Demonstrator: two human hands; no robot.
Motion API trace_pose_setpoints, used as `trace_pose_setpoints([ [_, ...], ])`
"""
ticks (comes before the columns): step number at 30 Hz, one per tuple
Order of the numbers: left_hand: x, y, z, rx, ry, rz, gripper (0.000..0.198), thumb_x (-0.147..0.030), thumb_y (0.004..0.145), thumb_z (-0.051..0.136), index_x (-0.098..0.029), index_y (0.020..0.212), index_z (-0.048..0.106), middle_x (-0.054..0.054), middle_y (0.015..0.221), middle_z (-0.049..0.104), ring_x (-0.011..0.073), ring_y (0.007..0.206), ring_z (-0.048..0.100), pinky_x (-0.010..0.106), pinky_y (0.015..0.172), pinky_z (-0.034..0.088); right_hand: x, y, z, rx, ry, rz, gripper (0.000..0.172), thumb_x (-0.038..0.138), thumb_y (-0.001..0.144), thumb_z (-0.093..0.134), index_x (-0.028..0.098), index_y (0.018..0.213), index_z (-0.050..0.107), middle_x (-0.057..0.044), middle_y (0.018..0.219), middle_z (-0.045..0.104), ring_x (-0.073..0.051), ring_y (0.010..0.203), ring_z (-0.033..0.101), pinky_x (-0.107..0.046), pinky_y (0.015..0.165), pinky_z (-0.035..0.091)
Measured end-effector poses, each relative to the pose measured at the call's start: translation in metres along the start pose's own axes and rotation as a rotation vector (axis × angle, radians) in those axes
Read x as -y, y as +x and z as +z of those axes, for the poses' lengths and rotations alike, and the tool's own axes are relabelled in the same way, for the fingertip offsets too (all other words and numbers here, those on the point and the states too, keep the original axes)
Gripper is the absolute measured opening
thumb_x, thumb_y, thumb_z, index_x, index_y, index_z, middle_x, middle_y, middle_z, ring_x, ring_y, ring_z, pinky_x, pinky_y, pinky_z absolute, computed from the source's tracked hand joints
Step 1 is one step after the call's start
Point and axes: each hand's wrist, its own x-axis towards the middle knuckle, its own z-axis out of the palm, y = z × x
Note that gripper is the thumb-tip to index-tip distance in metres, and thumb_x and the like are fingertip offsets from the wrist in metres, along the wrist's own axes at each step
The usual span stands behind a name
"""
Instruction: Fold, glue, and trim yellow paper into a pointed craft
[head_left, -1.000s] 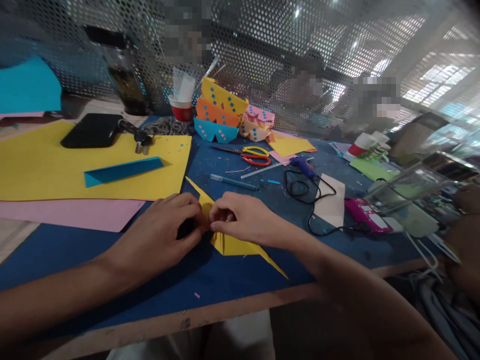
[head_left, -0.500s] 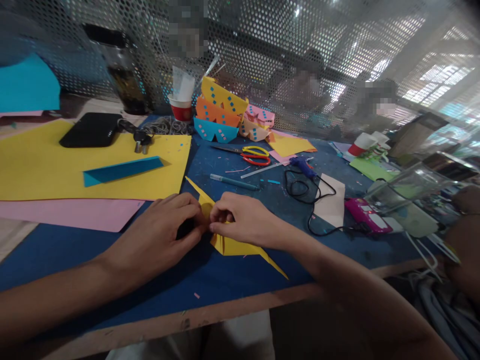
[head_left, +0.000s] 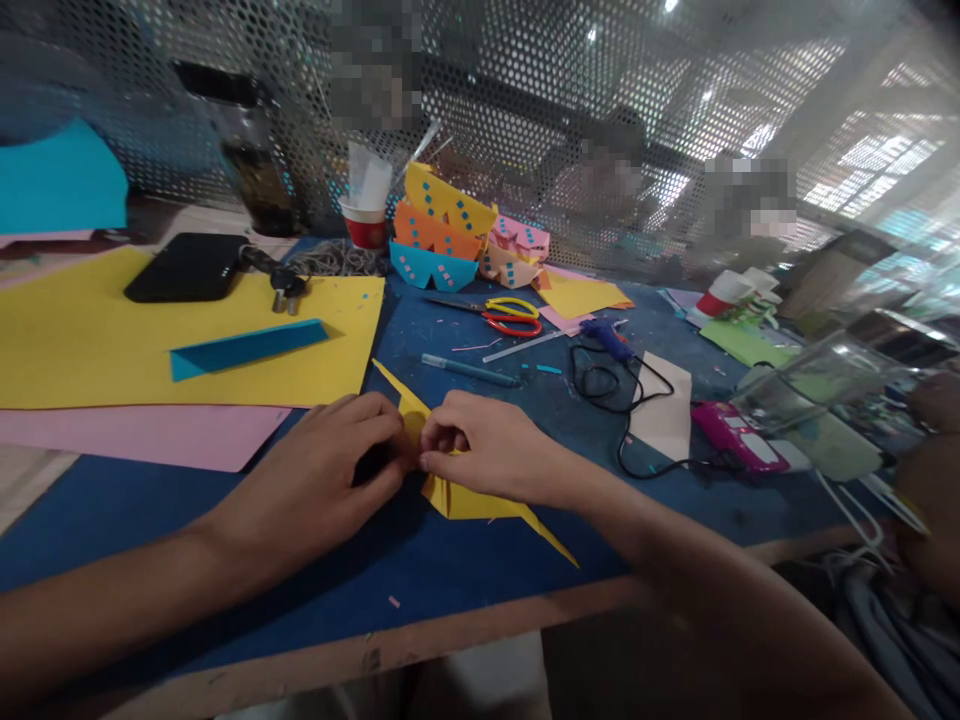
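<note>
A folded yellow paper piece with long pointed ends lies on the blue tabletop near its front edge. Fingers of my left hand pinch its left side. My right hand is curled closed over its middle, thumb and fingertips gripping the paper close to the left fingertips. The two hands hide the part where the fingers meet. Just beyond them lies a capped blue-green pen.
Scissors, a blue glue gun with a looping cord and a pink power strip lie right of centre. Decorated paper crowns stand behind. On yellow sheets at left rest a phone, keys and a folded blue strip.
The whole view has shifted slightly, so things sit a little lower in the picture. Both hands keep nearly the same hold on the yellow paper.
</note>
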Motion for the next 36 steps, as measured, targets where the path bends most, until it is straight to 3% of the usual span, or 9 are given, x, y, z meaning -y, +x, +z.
trace_pose_setpoints([
  [19, -0.0002, 0.003, -0.0004, 0.002, 0.029, -0.002, 0.015, -0.031, 0.097, 0.063, -0.028, 0.084, 0.069, 0.004, 0.094, 0.075, 0.0274, 0.086, 0.072, 0.043, 0.077, 0.05, 0.0007, -0.0002, 0.0013, -0.009, -0.029, -0.003, 0.008, 0.023, 0.104, 0.079, 0.023, 0.102, 0.072, 0.0, 0.104, 0.071, -0.017, 0.093, 0.067, -0.031, 0.082, 0.044],
  [36, 0.0005, 0.0005, 0.0032, -0.001, 0.06, -0.027, 0.012, -0.032, 0.097, 0.062, -0.029, 0.086, 0.065, 0.004, 0.094, 0.073, 0.0284, 0.086, 0.069, 0.044, 0.077, 0.044, 0.0028, 0.0009, 0.0032, -0.014, -0.069, 0.004, 0.006, 0.024, 0.102, 0.076, 0.023, 0.099, 0.07, -0.001, 0.105, 0.071, -0.018, 0.092, 0.064, -0.032, 0.081, 0.041],
])
